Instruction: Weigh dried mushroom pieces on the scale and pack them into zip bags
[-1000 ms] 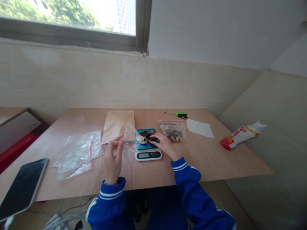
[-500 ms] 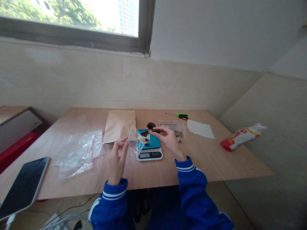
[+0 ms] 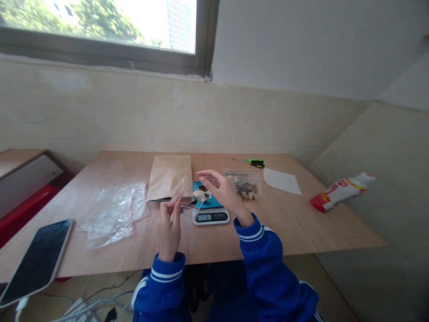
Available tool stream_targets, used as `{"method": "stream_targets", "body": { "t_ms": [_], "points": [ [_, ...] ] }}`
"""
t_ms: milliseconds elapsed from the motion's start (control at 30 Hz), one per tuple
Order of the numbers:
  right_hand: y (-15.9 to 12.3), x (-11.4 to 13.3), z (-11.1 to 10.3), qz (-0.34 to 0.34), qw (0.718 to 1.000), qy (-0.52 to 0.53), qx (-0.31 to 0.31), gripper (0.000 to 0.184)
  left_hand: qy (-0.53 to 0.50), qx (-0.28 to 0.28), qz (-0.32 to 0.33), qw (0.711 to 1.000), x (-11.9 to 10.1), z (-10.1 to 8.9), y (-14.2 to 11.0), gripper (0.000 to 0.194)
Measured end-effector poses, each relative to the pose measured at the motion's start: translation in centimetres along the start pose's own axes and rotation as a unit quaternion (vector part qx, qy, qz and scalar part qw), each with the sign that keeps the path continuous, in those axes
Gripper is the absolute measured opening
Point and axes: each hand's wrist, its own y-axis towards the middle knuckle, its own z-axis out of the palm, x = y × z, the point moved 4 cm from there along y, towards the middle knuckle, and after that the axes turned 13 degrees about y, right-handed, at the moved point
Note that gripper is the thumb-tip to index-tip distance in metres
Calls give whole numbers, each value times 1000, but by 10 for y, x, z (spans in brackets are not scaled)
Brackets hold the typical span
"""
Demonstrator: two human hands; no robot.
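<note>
A small zip bag is held open over a kitchen scale on a wooden table.

The small zip bag (image 3: pixel 191 197), with a few pale and dark pieces inside, is pinched at its rim by the left hand (image 3: pixel 169 221) just left of the blue-topped scale (image 3: pixel 210 210). The right hand (image 3: pixel 223 192) is raised above the scale with fingers spread and nothing gripped. A brown paper pouch (image 3: pixel 169 177) lies beyond the bag, a filled zip bag (image 3: pixel 246 184) right of the scale, and empty clear bags (image 3: pixel 112 212) at the left on the table (image 3: pixel 301 223).
</note>
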Motion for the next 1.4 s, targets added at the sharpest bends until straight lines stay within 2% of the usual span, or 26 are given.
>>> {"method": "stream_targets", "body": {
  "t_ms": [67, 100, 200, 267, 367, 533, 667, 767, 833, 900, 967, 1033, 1100, 1167, 1233, 1300, 1400],
  "points": [
    [1, -17, -8, -26, 999, -43, -15, 30, 4, -15, -7, 1000, 2, -3, 1, 26],
    [2, -29, -10, -25, 997, -73, 4, 33, 4, -22, -8, 1000, 2, -5, 2, 27],
    [3, -71, -6, 0, 979, -170, 117, 56, -3, -39, -7, 999, 2, -8, 4, 30],
    [3, -93, -2, 20, 963, -218, 159, 64, -2, -39, -9, 999, 2, -9, 3, 30],
    [5, -109, 3, 32, 950, -268, 160, 59, 3, -30, -15, 999, 2, -9, 2, 30],
    [3, -105, 4, -10, 949, -276, 148, 37, -11, -30, -19, 999, 2, -10, 2, 31],
    [-1, -101, 1, -9, 955, -268, 124, 31, -21, -35, -16, 999, 4, -10, 3, 31],
    [2, -86, -7, -8, 973, -225, 44, 32, -15, -34, -17, 999, 5, -10, 3, 30],
    [5, -67, -12, -11, 986, -165, -30, 35, -14, -32, -19, 999, 5, -9, 3, 29],
    [7, -44, -14, -18, 990, -116, -77, 39, -13, -27, -21, 999, 5, -8, 3, 29],
    [8, -23, -8, -26, 994, -93, -56, 44, -12, -27, -20, 999, 3, -7, 2, 30],
    [7, -7, 3, -32, 996, -82, 23, 58, -13, -29, -24, 999, 2, -7, 1, 31],
    [3, 0, 12, -25, 992, -64, 102, 75, -21, -29, -36, 999, 2, -6, 0, 32],
    [1, 0, 14, -11, 990, -37, 136, 82, -40, -27, -55, 997, 2, -6, -1, 32],
    [1, -6, 9, 1, 991, -8, 130, 74, -59, -21, -73, 995, 3, -5, -2, 31],
    [4, -18, -2, 1, 995, -4, 101, 55, -71, -16, -87, 994, 5, -5, -2, 30],
    [7, -46, -22, -8, 993, -113, 30, 34, -87, -26, -95, 991, 6, -5, -2, 30]
  ]
}}
